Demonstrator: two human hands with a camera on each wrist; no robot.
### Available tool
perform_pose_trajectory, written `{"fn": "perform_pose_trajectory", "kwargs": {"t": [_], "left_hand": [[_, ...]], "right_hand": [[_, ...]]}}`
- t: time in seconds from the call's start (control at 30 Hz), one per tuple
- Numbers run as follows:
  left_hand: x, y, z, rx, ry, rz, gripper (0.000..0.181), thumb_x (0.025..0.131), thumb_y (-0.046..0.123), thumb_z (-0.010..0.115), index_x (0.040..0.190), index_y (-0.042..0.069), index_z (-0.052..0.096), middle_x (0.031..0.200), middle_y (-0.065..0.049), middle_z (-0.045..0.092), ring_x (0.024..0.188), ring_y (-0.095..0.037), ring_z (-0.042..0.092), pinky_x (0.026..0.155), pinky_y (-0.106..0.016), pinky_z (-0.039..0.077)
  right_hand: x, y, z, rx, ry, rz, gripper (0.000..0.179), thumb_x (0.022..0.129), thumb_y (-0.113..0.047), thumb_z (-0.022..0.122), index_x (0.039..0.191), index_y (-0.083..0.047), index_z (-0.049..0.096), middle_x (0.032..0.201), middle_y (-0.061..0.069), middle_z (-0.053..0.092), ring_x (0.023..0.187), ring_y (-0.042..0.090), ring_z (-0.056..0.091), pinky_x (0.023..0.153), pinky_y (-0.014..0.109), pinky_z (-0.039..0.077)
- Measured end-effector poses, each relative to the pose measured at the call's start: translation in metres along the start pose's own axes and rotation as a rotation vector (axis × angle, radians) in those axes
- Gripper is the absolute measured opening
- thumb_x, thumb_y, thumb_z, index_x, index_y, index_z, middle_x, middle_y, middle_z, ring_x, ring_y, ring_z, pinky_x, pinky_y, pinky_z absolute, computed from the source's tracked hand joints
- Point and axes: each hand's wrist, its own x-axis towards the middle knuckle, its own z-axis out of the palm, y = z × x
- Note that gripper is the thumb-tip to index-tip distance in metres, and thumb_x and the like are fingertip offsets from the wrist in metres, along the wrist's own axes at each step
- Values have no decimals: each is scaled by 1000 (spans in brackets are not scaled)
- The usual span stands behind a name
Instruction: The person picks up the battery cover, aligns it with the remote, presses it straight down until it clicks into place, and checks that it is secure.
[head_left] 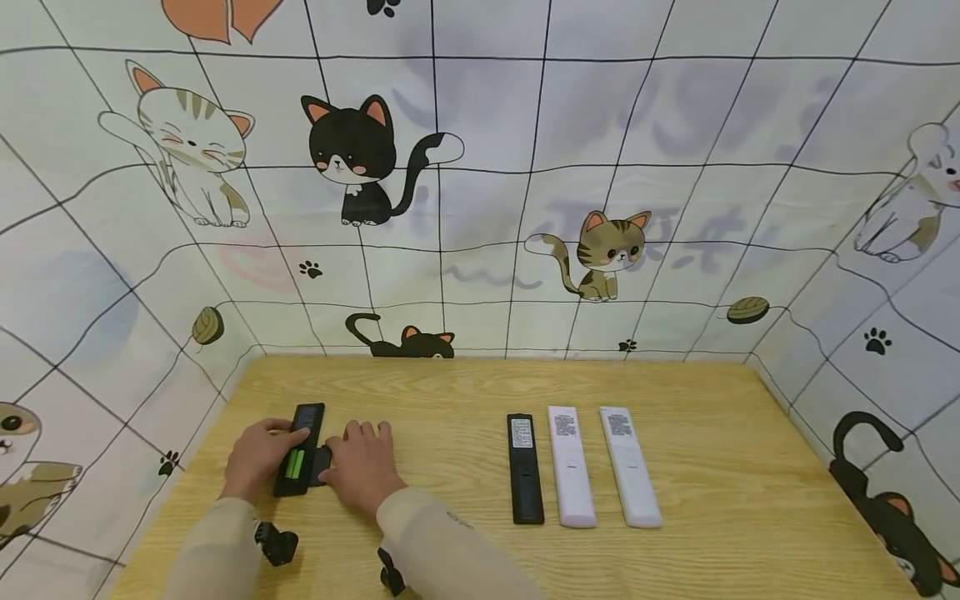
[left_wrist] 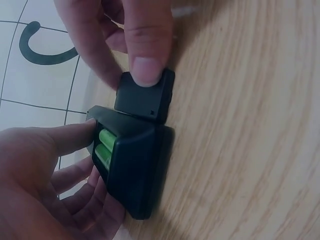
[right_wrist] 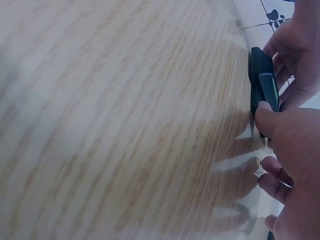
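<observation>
Toward the left of the table, my left hand (head_left: 253, 460) grips a black remote control (head_left: 310, 417) by its side, thumb on the near face and fingers behind. Its battery compartment is uncovered, and two green batteries (head_left: 295, 463) lie side by side in it. My right hand (head_left: 367, 468) pinches a black battery cover (head_left: 322, 460) between thumb and fingers. In the left wrist view the cover (left_wrist: 137, 97) is right at the remote's edge (left_wrist: 135, 165). The right wrist view shows the remote (right_wrist: 261, 62) side-on, partly hidden by both hands.
To the right on the wooden table (head_left: 720, 467) lie a black remote (head_left: 527, 475) and two white remotes (head_left: 573, 479), (head_left: 632, 475), roughly parallel, with labels at their far ends. A cloth printed with cats (head_left: 480, 208) hangs behind and along both sides.
</observation>
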Motion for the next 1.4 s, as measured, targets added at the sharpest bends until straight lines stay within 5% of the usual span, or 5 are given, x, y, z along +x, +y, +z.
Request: {"fn": "perform_pose_trajectory", "kwargs": {"t": [0.4, 0.67, 0.8, 1.03, 1.4], "left_hand": [[1, 6, 0, -68, -11, -26, 67, 94, 42, 59, 137, -8, 47, 134, -36, 48, 109, -42, 56, 83, -45, 51], [1, 8, 0, -94, -11, -25, 64, 93, 39, 62, 136, -6, 50, 133, -33, 49, 105, -38, 57, 77, -37, 51], [1, 8, 0, -105, -15, 0, 63, 92, 38, 64, 135, -5, 50, 133, -33, 50, 101, -37, 59, 71, -34, 52], [0, 16, 3, -140, -21, 33, 61, 93, 38, 62, 137, -2, 46, 135, -34, 49, 106, -39, 58, 72, -33, 50], [-16, 52, 16, -259, -32, 119, 57, 96, 34, 60, 139, 0, 42, 135, -31, 51, 112, -38, 59, 77, -36, 55]], "right_hand": [[3, 4, -2, 87, 2, -33, 47, 87, -62, 61, 128, -42, 53, 118, -18, 61, 111, 6, 55, 106, 36, 36], [2, 6, -6, 218, 25, -34, 30, 90, -49, 65, 117, -37, 60, 79, -24, 63, 90, 1, 61, 101, 33, 38], [0, 12, -9, 205, 34, -42, 29, 91, -49, 63, 119, -41, 62, 72, -26, 59, 86, -1, 61, 102, 33, 38], [-10, 32, -16, 213, 94, -53, 27, 92, -47, 62, 118, -43, 65, 75, -26, 65, 83, -1, 62, 100, 36, 38], [-35, 82, -32, 99, 181, -45, 28, 92, -46, 61, 119, -41, 67, 81, -22, 70, 93, 10, 61, 102, 44, 35]]}}
